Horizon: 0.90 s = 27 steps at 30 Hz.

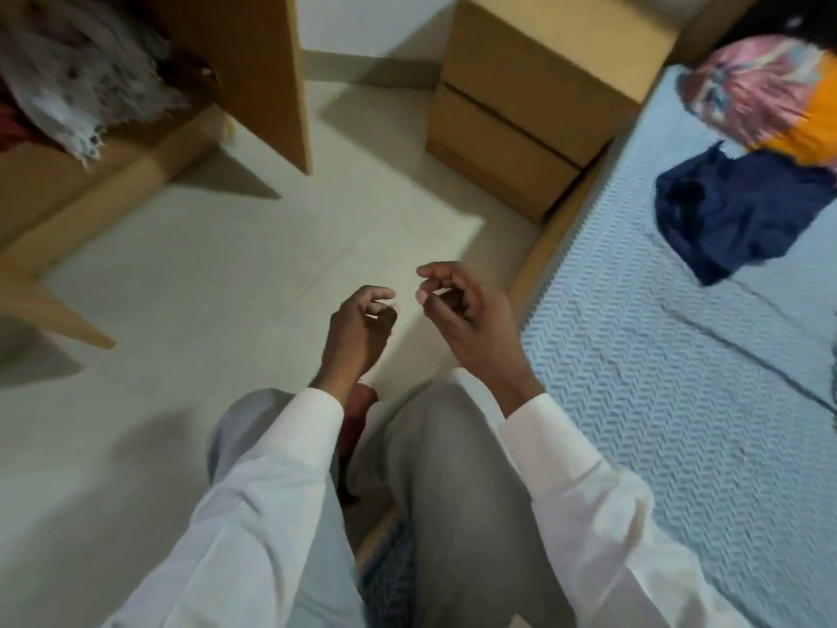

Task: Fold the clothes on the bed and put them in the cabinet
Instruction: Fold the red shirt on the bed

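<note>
- A person in white sleeves stands between the bed [656, 401] and the open cabinet [267, 74]. Both hands are raised over the pale floor [204, 287].
- The left hand [360, 326] hangs with its fingers loosely curled and holds nothing. The right hand [462, 310], just beside it, is likewise relaxed and empty, fingers half bent.
- A navy garment [743, 215] lies crumpled on the blue textured bed cover, well apart from both hands, up and to the right of the right hand.
- A pink and orange garment [770, 97] is heaped just beyond the navy one, touching it and farther toward the head of the bed.
- Both pieces look like light, limp cloth. They would likely sag and bunch when lifted, carry no breakage risk, and weigh little.
- The best hold is probably at a hem or at the shoulders, one hand to each corner, so that the cloth hangs flat for folding. The heaps are too blurred to show where those edges lie.
- The right hand is nearer the clothes, and the navy garment's lower edge is the closest part to it.
- The cabinet stands to the left, with a pale patterned cloth [77, 79] already on its shelf. A wooden drawer unit [539, 92] sits against the bed's head end.
</note>
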Tool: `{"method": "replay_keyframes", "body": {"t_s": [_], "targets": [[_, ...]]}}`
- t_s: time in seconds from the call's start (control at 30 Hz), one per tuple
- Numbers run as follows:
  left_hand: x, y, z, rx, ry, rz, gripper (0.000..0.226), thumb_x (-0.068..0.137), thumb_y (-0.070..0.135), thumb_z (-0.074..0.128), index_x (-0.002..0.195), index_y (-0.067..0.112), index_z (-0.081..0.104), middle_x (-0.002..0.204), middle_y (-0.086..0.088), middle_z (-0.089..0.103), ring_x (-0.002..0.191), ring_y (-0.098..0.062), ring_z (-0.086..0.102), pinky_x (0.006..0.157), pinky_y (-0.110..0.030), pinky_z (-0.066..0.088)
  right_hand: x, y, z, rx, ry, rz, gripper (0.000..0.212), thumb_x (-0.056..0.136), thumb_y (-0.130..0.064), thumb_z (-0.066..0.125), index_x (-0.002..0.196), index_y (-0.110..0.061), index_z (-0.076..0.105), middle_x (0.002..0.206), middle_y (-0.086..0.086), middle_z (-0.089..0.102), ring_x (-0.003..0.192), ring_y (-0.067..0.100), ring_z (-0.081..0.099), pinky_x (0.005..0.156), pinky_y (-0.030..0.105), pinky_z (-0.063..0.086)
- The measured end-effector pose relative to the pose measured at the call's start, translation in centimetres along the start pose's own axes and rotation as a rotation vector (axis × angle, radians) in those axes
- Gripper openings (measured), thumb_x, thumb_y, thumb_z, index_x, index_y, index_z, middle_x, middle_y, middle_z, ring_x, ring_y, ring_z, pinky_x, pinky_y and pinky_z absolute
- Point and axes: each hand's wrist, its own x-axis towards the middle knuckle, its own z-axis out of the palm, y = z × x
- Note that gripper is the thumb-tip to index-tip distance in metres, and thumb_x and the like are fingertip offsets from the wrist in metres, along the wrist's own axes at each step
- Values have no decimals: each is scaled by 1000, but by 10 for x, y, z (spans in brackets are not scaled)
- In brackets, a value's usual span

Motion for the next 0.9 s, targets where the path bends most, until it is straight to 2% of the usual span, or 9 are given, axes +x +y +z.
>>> {"method": "replay_keyframes", "body": {"t_s": [0.13,0.23,0.4,0.5,0.57,0.63,0.73,0.83,0.9], "targets": [[-57,41,50,59,-19,156,19,79,35,58,95,40,65,82,10,68,81,-17,69,82,-46,57,-87,6,-82,20,225,33,17,87,-10,64,103,-17,68,92,-3,67,66,6,57,66,19,47],[-96,73,96,107,-110,263,23,78,32,56,97,36,67,81,12,69,83,-16,69,83,-42,57,-154,27,-130,4,361,113,18,86,-8,66,102,-16,68,94,-2,67,69,4,61,67,18,47],[-158,107,224,305,-468,434,16,86,17,64,102,23,68,83,3,66,78,-17,63,76,-29,51,-269,75,-207,-85,583,291,19,86,-13,69,102,-23,66,99,-6,66,75,3,62,70,12,45],[-201,97,295,515,-741,542,23,87,19,66,110,21,65,96,1,67,92,-17,63,78,-23,44,-332,100,-237,-127,665,462,21,87,-18,68,106,-25,65,102,-5,65,80,-1,61,70,10,43],[-226,76,328,626,-916,640,33,87,22,66,119,20,63,113,-2,65,103,-18,61,90,-28,47,-369,118,-248,-195,646,597,32,85,-21,70,116,-23,61,111,-2,63,89,1,60,78,16,46],[-247,54,341,715,-1038,690,41,87,29,63,127,19,59,127,-3,60,113,-19,57,98,-29,44,-399,134,-253,-311,636,723,53,80,-23,72,129,-22,53,120,2,57,107,15,58,92,31,47],[-263,26,342,903,-1210,821,45,83,34,54,125,18,60,128,-4,55,122,-21,48,99,-27,39,-442,152,-257,-498,630,1028,74,74,-27,70,141,-23,40,134,9,47,125,32,44,101,40,39],[-244,22,335,887,-1168,836,33,87,27,61,118,18,65,116,-5,59,113,-21,53,96,-29,42,-467,162,-254,-537,585,1311,71,73,-34,68,137,-28,38,136,11,36,124,37,35,99,47,39],[-227,25,326,789,-1069,778,34,84,32,62,113,15,67,106,-6,64,103,-22,59,92,-31,46,-474,174,-247,-544,636,1351,52,77,-30,65,125,-27,46,133,12,36,119,37,38,99,44,37]]}}
